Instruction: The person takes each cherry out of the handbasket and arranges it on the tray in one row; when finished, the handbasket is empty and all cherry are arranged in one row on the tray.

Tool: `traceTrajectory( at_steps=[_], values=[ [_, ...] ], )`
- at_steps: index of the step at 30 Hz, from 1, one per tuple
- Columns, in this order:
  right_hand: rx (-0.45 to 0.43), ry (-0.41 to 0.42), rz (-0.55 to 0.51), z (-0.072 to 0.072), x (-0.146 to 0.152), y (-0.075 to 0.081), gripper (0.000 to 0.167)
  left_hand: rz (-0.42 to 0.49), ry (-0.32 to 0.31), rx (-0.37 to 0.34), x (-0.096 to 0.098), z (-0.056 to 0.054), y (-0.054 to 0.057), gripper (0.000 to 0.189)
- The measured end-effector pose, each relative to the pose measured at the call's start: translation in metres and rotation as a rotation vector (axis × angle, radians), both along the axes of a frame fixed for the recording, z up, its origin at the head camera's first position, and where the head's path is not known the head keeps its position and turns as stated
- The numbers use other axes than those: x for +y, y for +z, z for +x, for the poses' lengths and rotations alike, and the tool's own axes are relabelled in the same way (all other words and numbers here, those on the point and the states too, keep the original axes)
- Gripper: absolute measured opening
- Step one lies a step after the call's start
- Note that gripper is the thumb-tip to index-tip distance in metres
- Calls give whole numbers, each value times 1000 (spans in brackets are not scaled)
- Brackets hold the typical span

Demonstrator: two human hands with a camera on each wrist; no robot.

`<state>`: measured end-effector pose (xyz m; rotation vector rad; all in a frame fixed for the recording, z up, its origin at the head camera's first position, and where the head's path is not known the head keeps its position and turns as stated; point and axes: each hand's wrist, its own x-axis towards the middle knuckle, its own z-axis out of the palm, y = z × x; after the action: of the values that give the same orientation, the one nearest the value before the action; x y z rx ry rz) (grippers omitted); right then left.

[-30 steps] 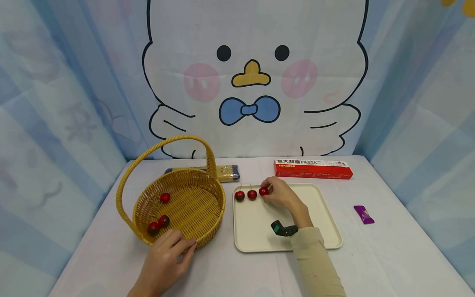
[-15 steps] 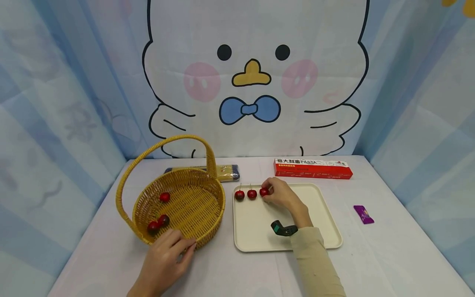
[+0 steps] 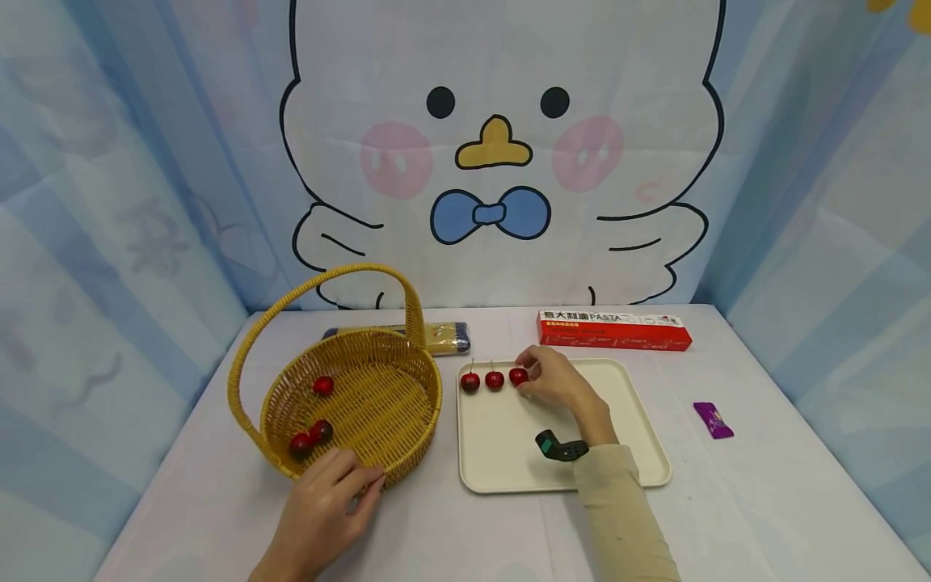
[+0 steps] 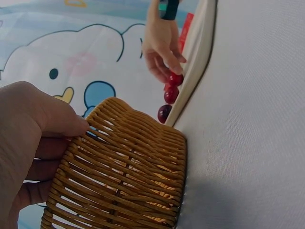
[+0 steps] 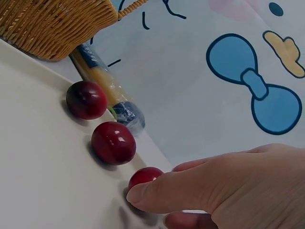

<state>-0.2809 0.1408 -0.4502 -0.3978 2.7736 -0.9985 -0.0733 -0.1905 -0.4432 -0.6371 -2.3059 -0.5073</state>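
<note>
My left hand (image 3: 323, 509) grips the near rim of a yellow wicker basket (image 3: 389, 420), thumb on one side and fingers on the other in the left wrist view. Inside the basket lie three dark red cherries, one toward the back (image 3: 323, 386) and two together near the left side. Over the back left of a cream tray (image 3: 502, 453), my right hand (image 3: 560, 380) holds a red cherry (image 3: 518, 377) between thumb and index finger. Two more cherries, a darker one (image 5: 86, 100) and a red one (image 5: 113, 143), stand in a row to its left along the tray's back edge.
Behind the basket lies a clear-wrapped pasta packet (image 3: 447, 339). A red pasta box (image 3: 614, 331) sits behind the tray, and a small purple wrapped candy (image 3: 714, 420) lies to its right. The basket's tall handle (image 3: 250, 356) arches over its left side.
My right hand and the cherry at its fingertips have shifted very slightly to the right, leaving a little more space beside the middle cherry. My left hand and the basket stay put.
</note>
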Motion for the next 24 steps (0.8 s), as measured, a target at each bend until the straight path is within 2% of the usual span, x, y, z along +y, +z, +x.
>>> traceTrajectory(
  at_steps=[1,2,11,18,22,24],
  values=[
    [1,-1,-2,0,0,0,40,1,2,5,0,0,0,59],
    [1,-1,-4,0,1,1,40,3,1,8,0,0,0,60],
    [0,-1,-34,3,1,9,43,-2,8,6,1,0,0,61],
    [47,43,-33,6,-2,18,47,-7,3,2,0,0,0,61],
    [103,86,-22,8,-6,25,46,-4,-17,4,-1,0,0,33],
    [120,104,-27,9,-9,28,46,-5,-21,1,-2,0,0,28]
  ],
)
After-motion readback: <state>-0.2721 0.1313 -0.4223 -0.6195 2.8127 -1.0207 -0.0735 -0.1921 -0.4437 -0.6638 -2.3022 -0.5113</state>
